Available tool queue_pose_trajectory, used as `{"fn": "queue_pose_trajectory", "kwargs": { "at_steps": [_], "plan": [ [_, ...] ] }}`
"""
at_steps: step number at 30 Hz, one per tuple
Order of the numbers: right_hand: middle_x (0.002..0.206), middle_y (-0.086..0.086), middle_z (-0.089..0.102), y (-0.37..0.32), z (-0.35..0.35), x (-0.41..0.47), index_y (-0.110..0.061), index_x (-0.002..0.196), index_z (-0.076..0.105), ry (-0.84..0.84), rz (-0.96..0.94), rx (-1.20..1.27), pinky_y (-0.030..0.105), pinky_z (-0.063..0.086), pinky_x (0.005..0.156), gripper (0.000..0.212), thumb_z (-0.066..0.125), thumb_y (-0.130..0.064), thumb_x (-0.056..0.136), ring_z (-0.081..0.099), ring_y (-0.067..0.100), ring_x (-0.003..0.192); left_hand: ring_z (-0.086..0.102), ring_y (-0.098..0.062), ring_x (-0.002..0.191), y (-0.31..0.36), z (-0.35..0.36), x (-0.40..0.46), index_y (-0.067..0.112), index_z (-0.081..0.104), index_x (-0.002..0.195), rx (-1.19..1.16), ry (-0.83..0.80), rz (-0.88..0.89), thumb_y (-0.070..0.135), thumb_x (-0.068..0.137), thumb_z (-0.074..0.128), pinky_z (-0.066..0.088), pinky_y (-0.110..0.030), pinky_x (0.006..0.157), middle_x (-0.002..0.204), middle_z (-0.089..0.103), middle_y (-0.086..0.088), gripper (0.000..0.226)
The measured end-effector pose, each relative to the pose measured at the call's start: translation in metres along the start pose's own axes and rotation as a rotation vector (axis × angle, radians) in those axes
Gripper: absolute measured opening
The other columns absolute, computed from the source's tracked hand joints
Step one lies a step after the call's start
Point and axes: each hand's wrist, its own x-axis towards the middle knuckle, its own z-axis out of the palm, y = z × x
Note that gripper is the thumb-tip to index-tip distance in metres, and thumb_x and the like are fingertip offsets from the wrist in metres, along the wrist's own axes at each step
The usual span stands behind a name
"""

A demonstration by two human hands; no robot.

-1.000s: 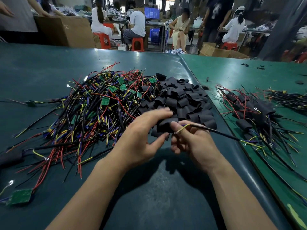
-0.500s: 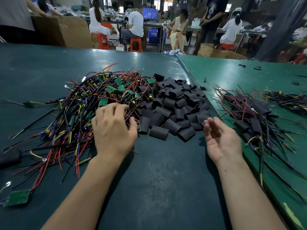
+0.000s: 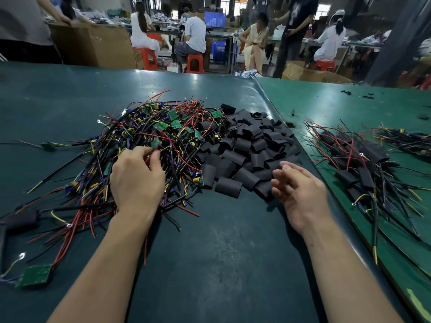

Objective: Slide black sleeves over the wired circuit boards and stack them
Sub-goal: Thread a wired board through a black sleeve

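Note:
A tangled pile of wired circuit boards (image 3: pixel 149 141), green boards with red, black, yellow and blue wires, lies left of centre on the dark green table. My left hand (image 3: pixel 137 178) rests on this pile and pinches a small green board (image 3: pixel 155 143) between thumb and fingertips. A heap of short black sleeves (image 3: pixel 249 150) sits just right of the wires. My right hand (image 3: pixel 300 194) hovers at the heap's near right edge, palm turned inward, fingers loosely curled and holding nothing. A stack of sleeved boards (image 3: pixel 359 164) lies on the lighter green table to the right.
A loose green board (image 3: pixel 36 275) with wires lies near the front left edge. A raised seam (image 3: pixel 279 115) divides the dark table from the lighter one. A second bundle of wires (image 3: pixel 405 138) lies far right. People sit on red stools behind, beside cardboard boxes (image 3: pixel 93 45).
A second ago both hands held a sleeved board. It has gone onto the right stack. My left hand moved into the wire pile and pinched a board; my right hand came back toward the sleeves.

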Motion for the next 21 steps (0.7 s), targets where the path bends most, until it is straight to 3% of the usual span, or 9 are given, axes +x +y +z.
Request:
{"fn": "queue_pose_trajectory", "kwargs": {
  "at_steps": [5,8,10,13,15,18,21],
  "plan": [
    [0.068,0.005,0.068,-0.001,0.002,-0.003,-0.008,0.094,0.068,-0.042,0.003,-0.031,0.022,0.048,0.044,0.010,0.059,-0.006,0.093,0.060,0.016,0.051,0.057,-0.031,0.076,0.012,-0.011,0.001,0.003,0.065,0.094,-0.163,0.362,0.037,0.030,0.101,0.047,0.033,-0.031,0.068,0.086,0.065,-0.014,0.033],
    [0.066,0.007,0.066,0.000,0.005,-0.005,-0.007,0.093,0.068,-0.107,0.000,-0.068,0.021,0.043,0.041,0.010,0.058,-0.006,0.094,0.056,0.016,0.048,0.054,-0.021,0.057,0.025,-0.018,-0.001,0.013,0.053,0.091,-0.500,0.546,0.029,0.028,0.103,0.041,0.041,-0.034,0.057,0.069,0.056,0.004,0.022],
    [0.064,0.006,0.065,0.003,0.007,-0.007,-0.007,0.094,0.067,-0.154,0.005,-0.101,0.020,0.040,0.040,0.010,0.057,-0.007,0.094,0.054,0.015,0.046,0.053,-0.011,0.053,0.033,-0.021,-0.006,0.024,0.040,0.094,-0.742,0.545,0.146,0.020,0.104,0.038,0.039,-0.028,0.054,0.065,0.054,0.013,0.011],
    [0.069,0.008,0.064,0.005,0.009,-0.009,-0.006,0.096,0.069,-0.301,0.055,-0.142,0.019,0.037,0.039,0.016,0.059,-0.018,0.095,0.054,0.015,0.048,0.055,-0.010,0.062,0.042,-0.018,-0.025,0.022,0.040,0.100,-0.824,0.339,0.440,0.016,0.105,0.037,0.039,-0.025,0.062,0.078,0.061,-0.007,0.008],
    [0.073,0.006,0.065,0.007,0.012,-0.011,-0.011,0.095,0.073,-0.469,0.144,-0.158,0.018,0.032,0.038,0.034,0.065,-0.043,0.087,0.054,0.014,0.049,0.060,-0.015,0.072,0.047,-0.008,-0.042,0.015,0.049,0.103,-0.725,0.119,0.623,0.017,0.103,0.043,0.045,-0.026,0.067,0.091,0.064,-0.008,0.007],
    [0.070,-0.001,0.062,0.010,0.014,-0.014,-0.021,0.092,0.075,-0.677,0.225,-0.134,0.015,0.031,0.035,0.056,0.064,-0.072,0.070,0.052,0.009,0.047,0.065,-0.024,0.092,0.053,0.010,-0.061,0.007,0.065,0.102,-0.526,-0.301,0.822,0.016,0.096,0.054,0.054,-0.038,0.073,0.104,0.065,-0.005,0.015],
    [0.072,0.000,0.064,0.011,0.011,-0.014,-0.016,0.105,0.073,-0.673,0.172,-0.032,0.017,0.043,0.045,0.050,0.070,-0.058,0.078,0.057,0.007,0.053,0.060,-0.023,0.117,0.055,0.017,-0.066,0.011,0.070,0.107,-0.387,-0.475,0.912,0.021,0.092,0.058,0.056,-0.040,0.083,0.120,0.064,-0.004,0.022]
  ]
}}
